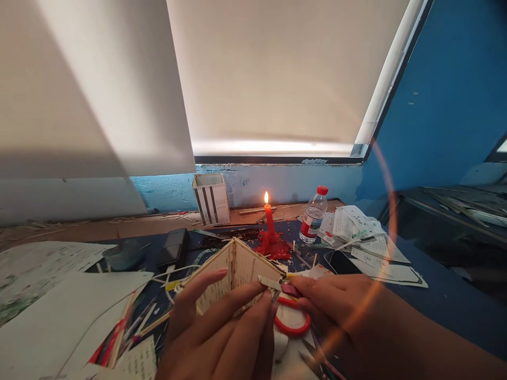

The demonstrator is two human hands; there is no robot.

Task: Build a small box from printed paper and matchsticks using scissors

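Note:
My left hand [225,327] is in the lower middle, its thumb and fingertips closed on a short pale strip [269,283]. Opposite it, my right hand [336,301] pinches a small pink piece [290,290] against the strip's right end; whether the two are joined I cannot tell. Just behind my left fingers stands an angled panel structure [245,266] of printed card with stick-like edges, partly hidden by the hand. Below the fingertips lie red-handled scissors [295,333], partly covered.
A lit red candle [269,217] stands in melted wax [273,246] behind the structure. A water bottle [312,217], papers [362,232] and a phone [341,262] are to the right. Left are a black case [173,248], a cup [123,255] and white sheets [71,311]. A card box [212,200] stands behind.

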